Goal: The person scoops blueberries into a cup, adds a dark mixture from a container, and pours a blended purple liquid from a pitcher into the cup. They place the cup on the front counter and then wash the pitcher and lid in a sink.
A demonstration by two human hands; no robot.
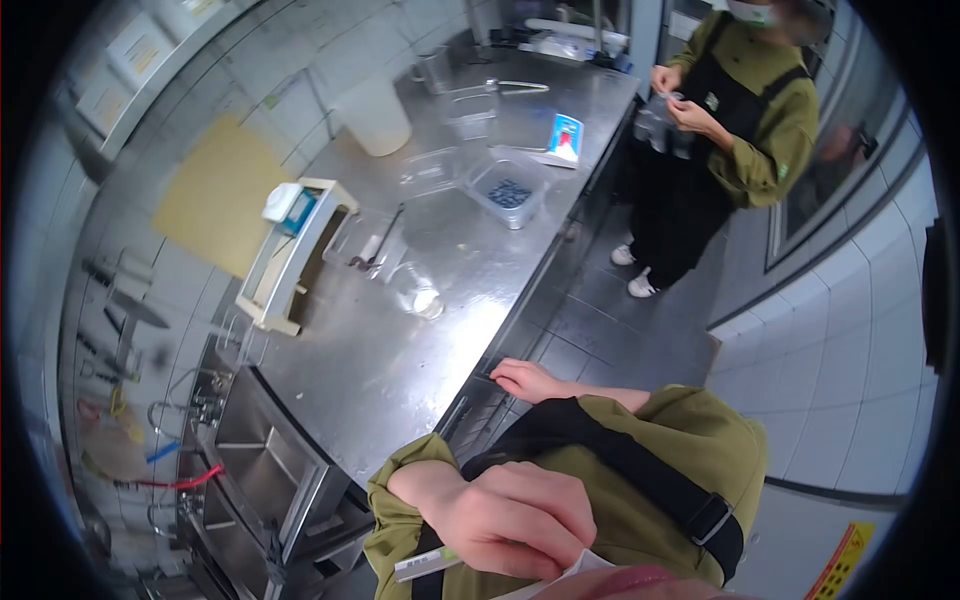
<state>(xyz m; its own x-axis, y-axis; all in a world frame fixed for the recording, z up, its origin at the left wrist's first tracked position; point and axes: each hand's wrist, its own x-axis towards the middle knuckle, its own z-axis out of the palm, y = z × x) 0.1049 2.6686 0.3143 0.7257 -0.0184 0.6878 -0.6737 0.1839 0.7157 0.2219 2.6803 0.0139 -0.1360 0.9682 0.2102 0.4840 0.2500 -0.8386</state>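
Observation:
My left hand [515,520] is raised close to my chin with its fingers curled, and they pinch the edge of a white face mask [583,566]. A name tag [425,565] on my apron strap shows just beneath that hand. Lower and further forward, my right hand [527,380] reaches across to the front of the steel counter [400,350]. Its fingers are bent against the dark edge below the countertop; what they grip there is hidden. Nearest on the counter is a clear plastic cup [420,298] with something pale at its bottom.
A clear tub [508,192] holds dark blue pieces. Around it are a clear lid [430,172], a blue-and-white packet [565,140], a white bucket [372,118], and a beige rack [300,255]. A sink [262,450] lies left. A co-worker [735,130] stands right, holding plastic cups.

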